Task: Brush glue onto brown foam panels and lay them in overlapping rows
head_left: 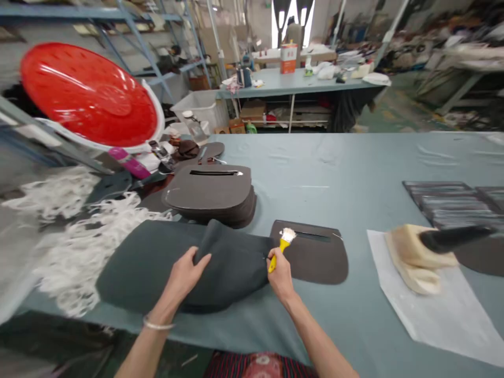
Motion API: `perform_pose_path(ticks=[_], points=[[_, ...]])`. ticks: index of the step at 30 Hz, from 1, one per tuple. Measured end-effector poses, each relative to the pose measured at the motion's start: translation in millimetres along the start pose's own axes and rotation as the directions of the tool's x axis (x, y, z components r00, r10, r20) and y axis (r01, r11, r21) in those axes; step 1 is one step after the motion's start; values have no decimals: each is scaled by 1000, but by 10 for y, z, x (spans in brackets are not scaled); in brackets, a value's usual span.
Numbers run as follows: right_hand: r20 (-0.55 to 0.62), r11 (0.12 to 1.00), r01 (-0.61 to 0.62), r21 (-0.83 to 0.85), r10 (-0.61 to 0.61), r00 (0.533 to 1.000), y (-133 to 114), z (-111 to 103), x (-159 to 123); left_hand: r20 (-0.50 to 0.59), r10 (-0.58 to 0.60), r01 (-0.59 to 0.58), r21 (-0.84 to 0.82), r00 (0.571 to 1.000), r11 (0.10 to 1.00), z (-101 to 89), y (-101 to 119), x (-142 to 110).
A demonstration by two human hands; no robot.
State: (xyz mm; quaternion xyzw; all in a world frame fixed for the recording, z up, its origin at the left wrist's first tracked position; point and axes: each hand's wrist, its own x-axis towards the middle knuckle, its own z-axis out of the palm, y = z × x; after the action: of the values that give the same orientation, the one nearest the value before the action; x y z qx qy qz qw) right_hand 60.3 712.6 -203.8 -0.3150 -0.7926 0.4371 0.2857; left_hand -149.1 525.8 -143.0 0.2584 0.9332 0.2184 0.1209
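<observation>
My left hand [187,273] pinches a raised fold in a dark green-grey sheet [149,262], cloth or leather, at the table's front edge. In my right hand [280,273] is a small paintbrush [284,243] with a yellow handle, its pale bristles pointing up and away from me. The fingers of that hand also touch the sheet's right edge; whether they grip it is unclear. Just beyond the right hand lies a single dark brown panel [315,262] with a slot near its top. The brush head appears over this panel's upper left.
A stack of brown slotted panels [208,191] stands behind the sheet. White stringy scraps [79,252] heap at the left, below a red oval lid [94,97]. To the right, a blurred cream block with a black handle [421,254] rests on white paper [444,320], near striped dark pieces [452,202].
</observation>
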Motion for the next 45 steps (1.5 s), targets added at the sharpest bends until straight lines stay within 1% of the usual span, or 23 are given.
perform_pose_path(ticks=[2, 4, 6, 7, 8, 10, 11, 13, 15, 18, 20, 22, 24, 25, 28, 29, 31, 34, 36, 38, 41, 43, 45], points=[[-92, 989, -59, -136, 47, 995, 324, -398, -65, 77, 110, -98, -142, 991, 985, 352, 358, -123], [-171, 954, -133, -269, 89, 981, 633, -816, -143, 163, 217, -170, -261, 963, 950, 726, 680, -208], [-219, 893, -224, -389, 147, 965, 899, -1190, -218, 224, 263, -189, -302, 938, 934, 1085, 926, -235], [-231, 854, -268, -446, 179, 956, 1011, -1345, -248, 243, 260, -180, -307, 935, 935, 1248, 1015, -233], [-242, 811, -305, -500, 208, 948, 1109, -1474, -273, 253, 243, -161, -305, 936, 939, 1394, 1081, -226], [-265, 739, -350, -576, 236, 935, 1266, -1656, -298, 270, 204, -119, -301, 941, 946, 1628, 1150, -214], [-277, 720, -357, -595, 234, 932, 1328, -1712, -298, 275, 187, -101, -298, 943, 949, 1713, 1159, -214], [-304, 718, -353, -600, 204, 931, 1424, -1771, -273, 278, 160, -80, -278, 947, 957, 1824, 1140, -222], [-319, 739, -328, -589, 160, 934, 1491, -1782, -225, 267, 149, -77, -263, 952, 962, 1874, 1099, -232], [-337, 762, -288, -580, 97, 936, 1550, -1758, -146, 241, 144, -77, -267, 960, 961, 1887, 1055, -226], [-342, 766, -275, -581, 77, 937, 1569, -1739, -109, 238, 133, -67, -264, 962, 962, 1875, 1058, -217], [-340, 758, -275, -591, 76, 937, 1574, -1733, -89, 259, 111, -49, -233, 959, 971, 1853, 1082, -218], [-338, 722, -286, -630, 77, 938, 1566, -1745, -82, 274, 84, -37, -171, 958, 985, 1826, 1117, -228], [-343, 690, -298, -660, 76, 936, 1557, -1757, -80, 256, 76, -43, -133, 964, 990, 1812, 1136, -231], [-386, 578, -359, -733, 81, 919, 1511, -1799, -51, 125, 87, -86, -10, 988, 996, 1782, 1214, -204], [-400, 556, -379, -740, 90, 912, 1488, -1808, -30, 81, 95, -96, 19, 992, 995, 1779, 1250, -178], [-409, 527, -409, -745, 123, 904, 1435, -1816, 33, 36, 109, -110, 49, 993, 993, 1787, 1345, -102], [-365, 468, -415, -780, 198, 910, 1351, -1818, 162, 25, 127, -128, 55, 992, 990, 1819, 1517, 43], [-346, 446, -433, -783, 268, 899, 1313, -1834, 247, 46, 102, -105, 68, 994, 992, 1837, 1617, 142], [-340, 473, -473, -743, 342, 876, 1304, -1867, 310, 101, 35, -43, 76, 994, 996, 1843, 1680, 236], [-324, 544, -530, -650, 433, 841, 1353, -1903, 327, 205, -47, 30, 84, 978, 996, 1846, 1697, 341], [-326, 571, -542, -616, 442, 836, 1414, -1886, 293, 215, -21, 1, 97, 976, 995, 1866, 1678, 376], [-353, 584, -522, -622, 386, 852, 1481, -1833, 260, 212, 39, -58, 81, 977, 995, 1906, 1662, 397]])
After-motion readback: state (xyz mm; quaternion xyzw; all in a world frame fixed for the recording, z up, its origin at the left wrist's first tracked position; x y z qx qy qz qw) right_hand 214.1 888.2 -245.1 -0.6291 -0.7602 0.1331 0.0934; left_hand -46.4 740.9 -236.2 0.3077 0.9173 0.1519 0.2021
